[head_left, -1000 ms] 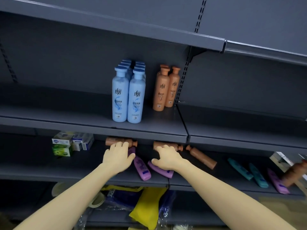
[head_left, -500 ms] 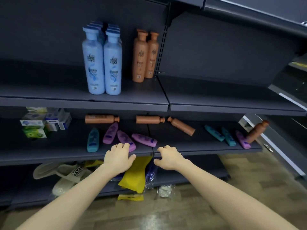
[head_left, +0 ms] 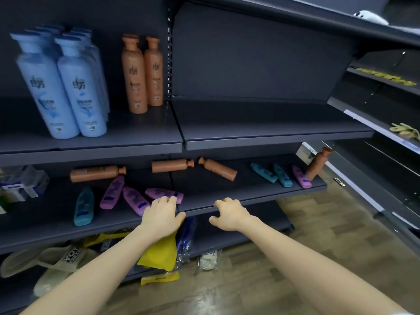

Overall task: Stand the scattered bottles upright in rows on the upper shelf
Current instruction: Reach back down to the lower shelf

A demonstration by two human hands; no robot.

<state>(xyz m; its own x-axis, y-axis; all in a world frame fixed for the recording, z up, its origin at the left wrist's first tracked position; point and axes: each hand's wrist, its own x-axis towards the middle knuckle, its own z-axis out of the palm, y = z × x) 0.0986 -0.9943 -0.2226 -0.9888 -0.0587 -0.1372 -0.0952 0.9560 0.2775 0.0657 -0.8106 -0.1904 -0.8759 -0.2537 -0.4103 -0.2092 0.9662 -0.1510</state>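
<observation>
Blue bottles (head_left: 81, 89) and two orange bottles (head_left: 142, 73) stand upright on the upper shelf (head_left: 272, 142). On the lower shelf (head_left: 227, 196) lie three orange bottles (head_left: 96, 173), purple tubes (head_left: 134, 200) and teal tubes (head_left: 83, 206); a fourth orange bottle (head_left: 317, 163) leans at the right end. My left hand (head_left: 162, 215) hovers at the lower shelf's front edge, fingers loosely bent next to a purple tube (head_left: 163, 194), holding nothing. To its right, my right hand (head_left: 229, 214) is just as loose and empty.
Soap boxes (head_left: 22, 183) sit at the lower shelf's left. A yellow bag (head_left: 161, 253), a canvas tote (head_left: 59, 260) and packets fill the bottom shelf. Another shelving unit (head_left: 386, 133) stands at the right, over wooden floor (head_left: 295, 258).
The view has swung left and pulled back; both hands have drawn out from over the lying bottles to the lower shelf's front edge, still empty.
</observation>
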